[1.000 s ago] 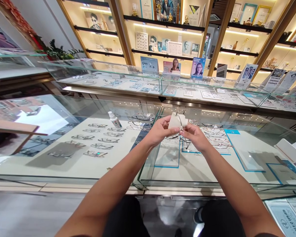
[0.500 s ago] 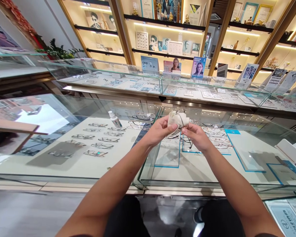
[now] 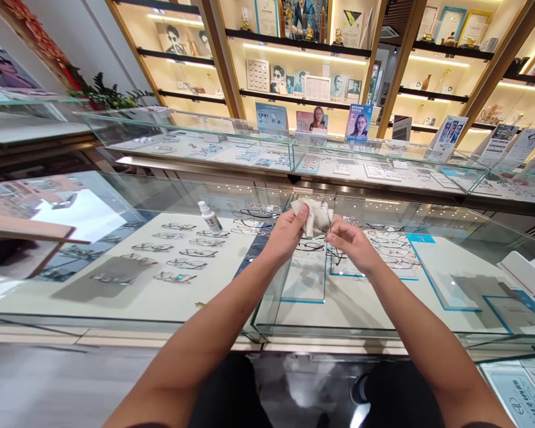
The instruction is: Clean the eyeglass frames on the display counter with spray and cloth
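My left hand [image 3: 288, 233] pinches a crumpled off-white cloth [image 3: 312, 217], its thumb pressed on the front of it. My right hand [image 3: 350, 242] is closed on a thin dark eyeglass frame [image 3: 330, 232] at the cloth's right edge. The cloth covers most of that frame, so its lenses are largely hidden. Both hands are held above the glass top of a display case, close together. A small white spray bottle [image 3: 210, 217] stands on the glass to the left of my left hand.
Inside the near glass case [image 3: 232, 309] lie rows of eyeglasses [image 3: 197, 253]. A mirror [image 3: 71, 208] rests at the left, and a white box [image 3: 521, 270] at the right. Behind runs a second glass case [image 3: 182, 142] with upright cards [image 3: 359, 122] on it.
The cloth has shifted slightly left and been refolded, with my left thumb now higher on it. The right hand still holds the eyeglasses at nearly the same place.
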A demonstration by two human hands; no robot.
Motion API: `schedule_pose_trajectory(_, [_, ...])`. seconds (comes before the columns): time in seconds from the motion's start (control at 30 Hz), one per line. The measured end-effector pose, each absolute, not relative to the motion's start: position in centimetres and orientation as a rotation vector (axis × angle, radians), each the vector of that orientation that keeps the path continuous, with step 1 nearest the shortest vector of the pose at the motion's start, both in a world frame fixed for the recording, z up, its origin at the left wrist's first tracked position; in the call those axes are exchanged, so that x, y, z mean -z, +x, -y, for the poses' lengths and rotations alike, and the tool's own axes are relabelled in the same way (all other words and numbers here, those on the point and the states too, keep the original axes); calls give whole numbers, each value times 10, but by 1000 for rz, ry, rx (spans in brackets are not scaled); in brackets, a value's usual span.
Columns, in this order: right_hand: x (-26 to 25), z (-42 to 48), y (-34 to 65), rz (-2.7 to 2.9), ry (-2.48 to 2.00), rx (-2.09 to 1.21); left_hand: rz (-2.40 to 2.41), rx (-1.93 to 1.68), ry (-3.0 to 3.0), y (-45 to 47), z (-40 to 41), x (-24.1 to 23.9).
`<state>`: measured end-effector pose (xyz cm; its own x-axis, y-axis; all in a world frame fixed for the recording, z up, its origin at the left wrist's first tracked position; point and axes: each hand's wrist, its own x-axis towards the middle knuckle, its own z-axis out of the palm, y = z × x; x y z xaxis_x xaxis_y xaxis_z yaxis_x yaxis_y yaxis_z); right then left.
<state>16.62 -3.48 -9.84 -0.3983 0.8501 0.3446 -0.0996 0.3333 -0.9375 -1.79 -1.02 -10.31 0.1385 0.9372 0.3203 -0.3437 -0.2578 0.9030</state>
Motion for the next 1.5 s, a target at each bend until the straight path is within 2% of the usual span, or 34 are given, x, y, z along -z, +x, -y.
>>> schedule_pose_trajectory(0.17, [93,28,176,1496,-704,-1194,-673,-1497,1159,-22,-3,108])
schedule_pose_trajectory(0.3, [90,25,179,1410,-687,-1211,-723,-1393,1205,-23,-2,110])
schedule_pose_trajectory(0.53, [89,20,186,1292,-636,-1350,-585,-519,1773,-10,27,105])
schedule_pose_trajectory(0.7, [90,19,189,1300,-624,-1375,-579,-306,2085,5,39,115])
schedule_pose_trajectory(0.9, [85,20,193,1304,-608,-1361,-690,-655,2270,-6,32,111])
schedule_pose_trajectory(0.97, [85,20,194,1315,-621,-1349,-794,-969,2311,-10,28,109])
schedule_pose_trajectory(1.07, [85,19,196,1388,-617,-1355,-955,-1663,2311,-12,23,109])
schedule_pose_trajectory(1.13, [86,19,196,1471,-606,-1379,-964,-1915,2364,-13,20,110])
schedule_pose_trajectory(1.5, [89,15,201,1692,-622,-1519,-991,-1750,2517,-18,12,119])
